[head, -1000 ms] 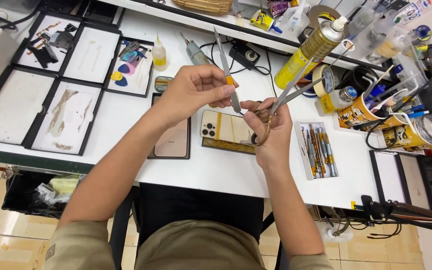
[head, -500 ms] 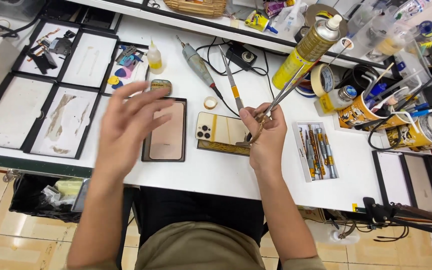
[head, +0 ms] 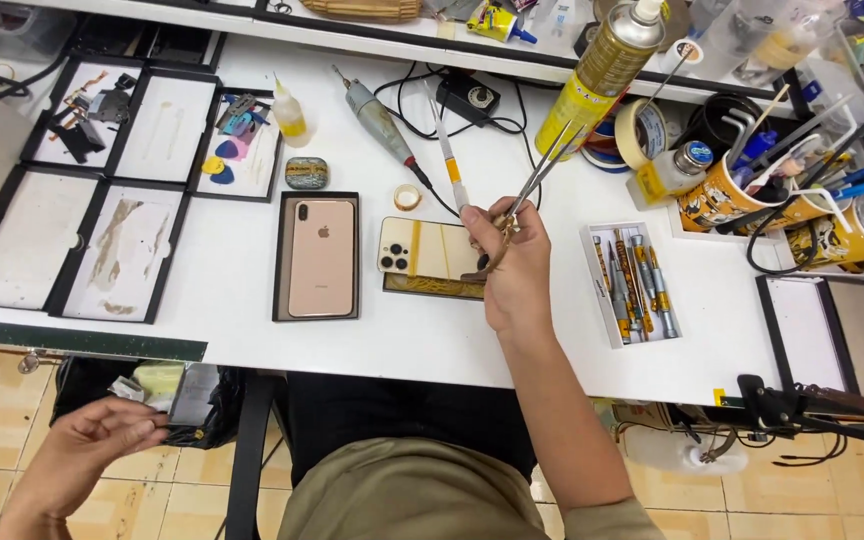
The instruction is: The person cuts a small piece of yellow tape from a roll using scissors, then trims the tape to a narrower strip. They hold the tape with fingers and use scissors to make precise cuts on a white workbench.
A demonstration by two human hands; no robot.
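Your right hand pinches tweezers over the gold phone, while your left hand hangs with loosely curled, empty fingers below the surface.

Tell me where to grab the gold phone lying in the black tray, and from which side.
Take the gold phone by its two long edges, near the middle, coming straight down from above. It lies flat, back up, inside the black tray, whose raised rim probably blocks a sideways approach. The camera sits at the far end, so a mid-body pinch avoids it. The left hand, below the table edge, is on the nearer side.
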